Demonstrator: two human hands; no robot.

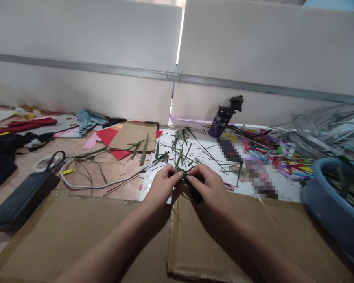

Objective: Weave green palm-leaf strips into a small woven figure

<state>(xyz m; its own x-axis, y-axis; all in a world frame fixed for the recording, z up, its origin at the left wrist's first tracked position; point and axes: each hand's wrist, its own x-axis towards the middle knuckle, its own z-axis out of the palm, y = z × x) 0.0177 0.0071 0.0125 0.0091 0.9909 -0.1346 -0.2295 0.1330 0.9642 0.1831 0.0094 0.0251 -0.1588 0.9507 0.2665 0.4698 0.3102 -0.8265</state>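
Observation:
My left hand [165,180] and my right hand [208,181] meet in the middle, above the far edge of the cardboard [106,236]. Both are closed in a pinch on a dark green leaf strip [196,194], which hangs down below the right fingers. Its upper part is partly hidden by the fingertips. Just beyond my hands, cut green leaf pieces [181,137] and thin stems lie scattered on a white sheet [206,157]. More long leaf blades [144,150] lie to the left, some over a brown board [132,135].
A blue basin [321,196] holding leaves stands at the right. Behind are a purple bottle [221,120] with its lid up, colourful strips [292,165] and clear plastic bands [321,125]. At left lie a black power bank [29,192], a white cable [85,186] and cloth scraps [90,120].

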